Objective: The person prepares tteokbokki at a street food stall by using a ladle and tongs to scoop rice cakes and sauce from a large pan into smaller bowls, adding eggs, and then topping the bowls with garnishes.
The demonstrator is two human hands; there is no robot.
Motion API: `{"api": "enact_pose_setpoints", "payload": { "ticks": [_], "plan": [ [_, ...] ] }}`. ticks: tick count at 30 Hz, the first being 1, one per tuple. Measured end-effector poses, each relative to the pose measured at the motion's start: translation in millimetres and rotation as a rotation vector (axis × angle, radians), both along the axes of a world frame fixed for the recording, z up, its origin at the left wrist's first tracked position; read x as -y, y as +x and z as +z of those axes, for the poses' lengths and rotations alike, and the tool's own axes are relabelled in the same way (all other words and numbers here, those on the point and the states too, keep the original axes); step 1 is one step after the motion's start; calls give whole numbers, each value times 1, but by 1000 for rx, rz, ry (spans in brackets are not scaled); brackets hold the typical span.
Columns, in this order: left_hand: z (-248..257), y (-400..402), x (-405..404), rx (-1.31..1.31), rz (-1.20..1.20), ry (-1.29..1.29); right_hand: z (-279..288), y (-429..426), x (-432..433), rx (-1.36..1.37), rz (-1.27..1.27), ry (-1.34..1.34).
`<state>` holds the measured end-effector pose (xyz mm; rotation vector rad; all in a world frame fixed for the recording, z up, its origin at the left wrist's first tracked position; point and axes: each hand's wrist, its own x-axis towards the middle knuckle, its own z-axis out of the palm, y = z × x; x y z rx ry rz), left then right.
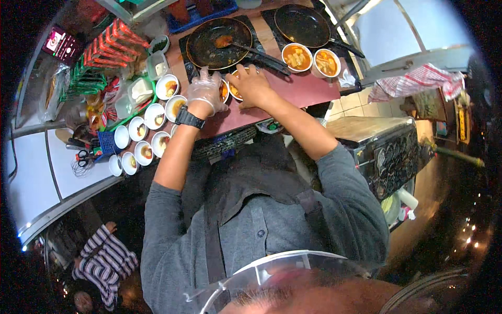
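My left hand (204,89), in a clear plastic glove, is around the left side of a white bowl of orange-red food (223,92) and hides most of it. Right beside that bowl, my bare right hand (251,84) spans a second white bowl (234,91), fingers over its far rim and thumb near the front. Both bowls rest on the reddish counter mat (292,92). Farther right sit two more filled bowls, one with saucy pieces (297,57) and one like it (327,63). A frying pan (200,43) with a spatula (224,41) lies just beyond my hands.
Several white bowls with small portions of seasoning (155,116) line the left side. Stacked red and green packets (113,47) stand behind them. Another frying pan (302,25) is at the back right. A checked cloth (415,82) hangs right; scissors (81,158) lie left.
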<state>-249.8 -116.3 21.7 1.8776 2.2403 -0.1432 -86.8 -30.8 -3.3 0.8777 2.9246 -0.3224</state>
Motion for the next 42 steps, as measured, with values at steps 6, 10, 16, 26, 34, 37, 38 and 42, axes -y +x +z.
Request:
{"api": "enact_pose_setpoints", "payload": {
  "ticks": [6, 10, 16, 26, 34, 37, 38, 42],
  "plan": [
    [-22, -8, 21, 27, -72, 79, 3, 0, 24, 86, -79, -88],
    [-23, -13, 35, 21, -35, 62, -2, 13, -10, -301, -86, 225],
    [23, 26, 48, -46, -97, 209, 9, 25, -108, 306, -139, 112],
    [6, 87, 52, 185, -61, 422, -12, 47, -196, -252, 164, 89],
    [-1, 125, 20, 195, -11, 403, -31, 39, -272, -332, 449, -30],
    [8, 142, -16, 255, -86, 403, -23, 45, -280, -210, 425, 102],
    [5, 147, -30, 294, -121, 436, -10, 43, -275, -148, 429, 170],
    [-1, 168, -103, 282, -137, 404, 58, 98, -222, 4, 5, 151]
  ]
}}
